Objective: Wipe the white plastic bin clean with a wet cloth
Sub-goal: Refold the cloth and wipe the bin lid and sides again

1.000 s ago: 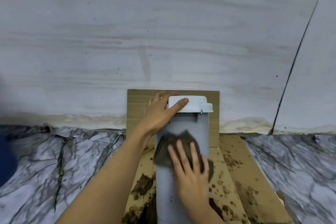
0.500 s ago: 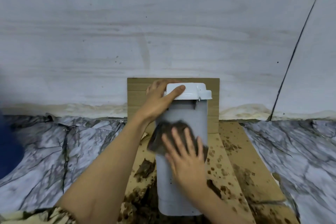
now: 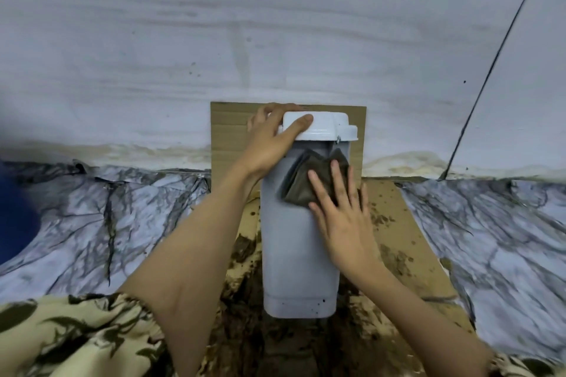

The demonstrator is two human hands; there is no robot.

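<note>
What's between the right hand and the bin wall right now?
In the head view, the dark cloth lies flat between the right hand fingers and the white bin front wall, just under the lid.

Dim, cool, even light, soft faint shadows, wide-angle bending at edges, slight overall softness

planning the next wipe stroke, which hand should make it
Right. The right hand already presses the cloth flat on the bin, while the left hand grips its lid, steadying it.
</note>
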